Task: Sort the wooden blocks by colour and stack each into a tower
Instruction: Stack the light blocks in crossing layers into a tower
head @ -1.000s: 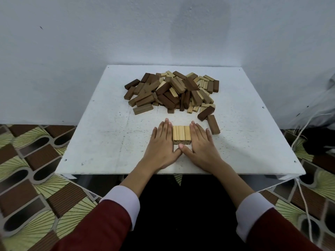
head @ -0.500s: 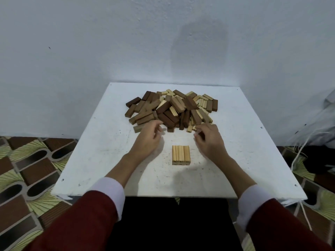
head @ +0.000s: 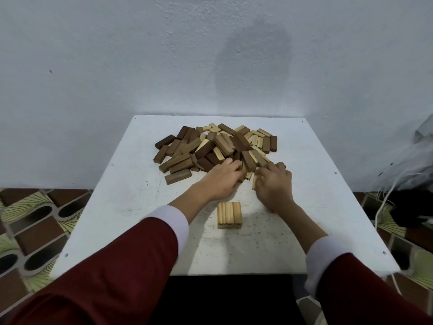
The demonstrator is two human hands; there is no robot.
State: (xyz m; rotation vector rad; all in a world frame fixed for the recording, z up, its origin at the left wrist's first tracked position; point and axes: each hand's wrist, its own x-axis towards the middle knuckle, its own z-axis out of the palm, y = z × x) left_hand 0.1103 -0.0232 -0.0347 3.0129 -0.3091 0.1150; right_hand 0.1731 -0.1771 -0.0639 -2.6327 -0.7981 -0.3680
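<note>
Both deep in pile [head: 218, 148]: left hand [head: 221, 179] fingers curled into blocks, right hand [head: 274, 184] maybe pinching pale block [head: 255, 181]; grip unclear.

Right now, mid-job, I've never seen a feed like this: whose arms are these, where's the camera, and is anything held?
No machine here: a person's bare hands, filmed by one wide-angle camera worn on their head, looking down. On the white table lies a mixed pile of dark and pale blocks. Nearer sits a row of pale blocks, the first tower layer. The left hand and right hand reach into the pile's near edge; whether either grips a block is unclear.
</note>
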